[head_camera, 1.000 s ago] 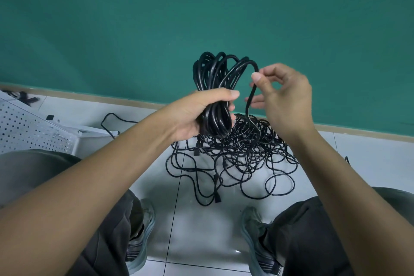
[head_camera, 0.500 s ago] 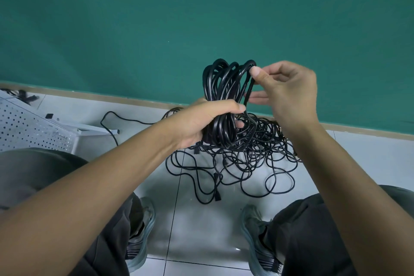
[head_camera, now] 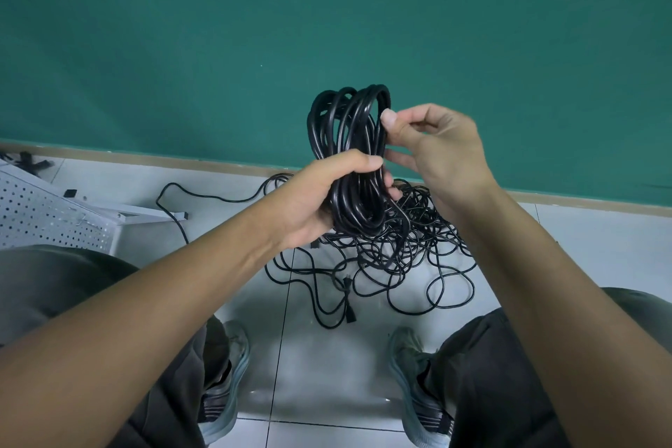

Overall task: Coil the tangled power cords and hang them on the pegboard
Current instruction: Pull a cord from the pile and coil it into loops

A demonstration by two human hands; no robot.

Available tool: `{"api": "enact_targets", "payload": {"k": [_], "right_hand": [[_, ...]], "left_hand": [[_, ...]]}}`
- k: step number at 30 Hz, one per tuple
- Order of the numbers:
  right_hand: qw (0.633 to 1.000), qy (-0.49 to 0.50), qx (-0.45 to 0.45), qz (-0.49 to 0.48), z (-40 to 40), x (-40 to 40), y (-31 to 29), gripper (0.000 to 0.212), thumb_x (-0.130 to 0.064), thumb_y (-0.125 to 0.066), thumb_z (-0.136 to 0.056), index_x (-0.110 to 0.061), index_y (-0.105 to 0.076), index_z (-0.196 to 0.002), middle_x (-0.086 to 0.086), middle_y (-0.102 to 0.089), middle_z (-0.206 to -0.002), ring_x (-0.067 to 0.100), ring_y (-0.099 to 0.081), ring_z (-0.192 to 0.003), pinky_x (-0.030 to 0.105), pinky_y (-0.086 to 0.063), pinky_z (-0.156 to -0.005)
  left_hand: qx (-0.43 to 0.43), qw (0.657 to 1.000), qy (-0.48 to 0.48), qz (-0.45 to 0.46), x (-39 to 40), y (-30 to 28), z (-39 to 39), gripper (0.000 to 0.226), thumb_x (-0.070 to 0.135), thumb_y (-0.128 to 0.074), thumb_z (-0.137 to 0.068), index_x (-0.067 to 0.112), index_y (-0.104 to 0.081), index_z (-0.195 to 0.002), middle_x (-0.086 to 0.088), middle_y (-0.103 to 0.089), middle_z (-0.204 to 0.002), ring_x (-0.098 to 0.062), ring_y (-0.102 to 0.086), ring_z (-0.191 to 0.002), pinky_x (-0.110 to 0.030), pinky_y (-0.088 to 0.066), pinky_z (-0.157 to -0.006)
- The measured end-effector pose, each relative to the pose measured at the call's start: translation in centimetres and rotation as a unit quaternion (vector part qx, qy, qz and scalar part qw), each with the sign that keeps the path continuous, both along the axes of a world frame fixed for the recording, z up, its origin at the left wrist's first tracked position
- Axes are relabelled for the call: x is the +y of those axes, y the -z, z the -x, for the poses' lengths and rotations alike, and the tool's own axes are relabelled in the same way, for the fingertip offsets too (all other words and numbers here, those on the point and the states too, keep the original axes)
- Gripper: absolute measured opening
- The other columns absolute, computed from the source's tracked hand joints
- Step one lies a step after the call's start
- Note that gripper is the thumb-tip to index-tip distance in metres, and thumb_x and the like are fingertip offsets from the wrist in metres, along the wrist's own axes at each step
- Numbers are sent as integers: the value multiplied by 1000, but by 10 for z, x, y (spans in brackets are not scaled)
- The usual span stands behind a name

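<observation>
- Fingers first: left hand (head_camera: 312,200) wraps its fingers (head_camera: 358,160) round the waist of the coil (head_camera: 349,156), gripping it upright at chest height in front of the green wall (head_camera: 182,29). Right hand (head_camera: 440,153) pinches the coil's right-side strand near the top, thumb (head_camera: 391,120) pressed to the cord, other fingers loosely curled behind.
- Biggest risk, as I judge it: the tangled pile (head_camera: 392,247) on the tiled floor (head_camera: 320,356), between the person's shoes, looks knotted. A cord seems to run from the coil down into it; pulling the next loop could snag and drag the whole heap up.
- Next risk: the bundle is thick for one hand. If the left grip loosens while the right reaches for slack, loops may slide off and spill.
- Smaller: loops look uneven in length, so the coil could hang lopsided on a peg.
- Coil itself: glossy black, many turns, long oval, tops bunched.
- Pegboard (head_camera: 40,215) lies flat at far left, well apart; a stray cord (head_camera: 203,193) runs beside it.
</observation>
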State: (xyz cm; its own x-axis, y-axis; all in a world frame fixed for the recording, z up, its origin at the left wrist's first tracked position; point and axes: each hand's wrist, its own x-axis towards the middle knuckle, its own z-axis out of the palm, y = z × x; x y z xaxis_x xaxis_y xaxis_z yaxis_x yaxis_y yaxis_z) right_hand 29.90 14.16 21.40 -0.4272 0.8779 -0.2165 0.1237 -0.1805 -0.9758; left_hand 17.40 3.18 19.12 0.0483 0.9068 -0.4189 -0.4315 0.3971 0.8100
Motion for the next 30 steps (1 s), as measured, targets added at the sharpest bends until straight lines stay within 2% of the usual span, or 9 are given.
{"api": "enact_targets", "payload": {"k": [3, 6, 8, 12, 16, 18, 22, 26, 30], "right_hand": [[999, -19, 5, 27, -1, -2, -2, 29, -23, -76, -93, 3, -63, -97, 36, -67, -105, 25, -57, -49, 32, -52, -46], [999, -19, -2, 39, 0, -4, -1, 44, -29, -74, -94, 11, -61, -104, 33, -69, -91, 22, -53, -45, 34, -51, -48], [998, -38, -19, 44, 1, -8, 1, 42, -36, -66, -99, 5, -61, -97, 13, -67, -71, 16, -54, -49, 31, -49, -50], [988, -117, -100, 15, 7, -25, 12, 59, -54, -29, -108, -15, -71, -96, -6, -74, -81, 5, -72, -74, 19, -54, -75], [979, -162, -120, 12, 14, -40, 25, 71, -69, -9, -101, -37, -64, -132, -9, -75, -114, 6, -71, -104, 37, -48, -107], [976, -177, -102, 74, 17, -44, 29, 70, -77, -12, -95, -38, -62, -123, -5, -73, -119, 11, -71, -107, 45, -47, -110], [957, -240, -71, 144, 17, -47, 26, 70, -69, -21, -100, -16, -62, -122, 7, -77, -111, 21, -74, -104, 42, -52, -105], [937, -317, -85, 122, 11, -52, 15, 42, -37, -51, -106, 0, -63, -124, 8, -77, -105, 24, -76, -98, 37, -56, -100], [934, -337, -98, 57, 3, -49, 8, 21, -13, -64, -100, -7, -69, -119, 1, -71, -79, 16, -70, -78, 30, -57, -89]], "left_hand": [[-66, 998, -7, -21, 0, 2, -1, 27, 33, -59, -88, 13, -76, -94, -10, -72, -101, -20, -68, -94, -30, -54, -77], [-118, 993, -13, -28, 2, 3, 1, 25, 33, -68, -82, 12, -70, -96, -5, -68, -95, -23, -65, -96, -32, -54, -77], [-135, 990, -26, -33, 5, 4, 4, 26, 32, -67, -84, 12, -67, -101, -3, -64, -93, -23, -63, -96, -32, -53, -78], [-201, 971, -122, -53, 11, -3, 15, 19, 28, -66, -90, 10, -66, -90, -4, -63, -90, -23, -63, -94, -34, -57, -88], [-280, 919, -276, -34, 16, -7, 33, 21, 27, -69, -94, 8, -61, -94, -10, -63, -92, -27, -63, -110, -41, -58, -95], [-292, 893, -342, -18, 17, -10, 38, 22, 25, -73, -95, 7, -60, -96, -11, -62, -94, -22, -64, -107, -41, -57, -99], [-244, 882, -402, -1, 17, -16, 39, 22, 25, -73, -96, 9, -58, -97, -8, -58, -94, -14, -71, -68, -34, -58, -97], [-148, 898, -414, 22, 20, -9, 47, 23, 30, -74, -95, 13, -59, -93, -2, -59, -87, -13, -63, -74, -29, -54, -85], [35, 920, -388, 52, 22, 0, 49, 33, 39, -81, -85, 14, -61, -92, 5, -65, -71, -14, -61, -76, -33, -46, -83]]}}
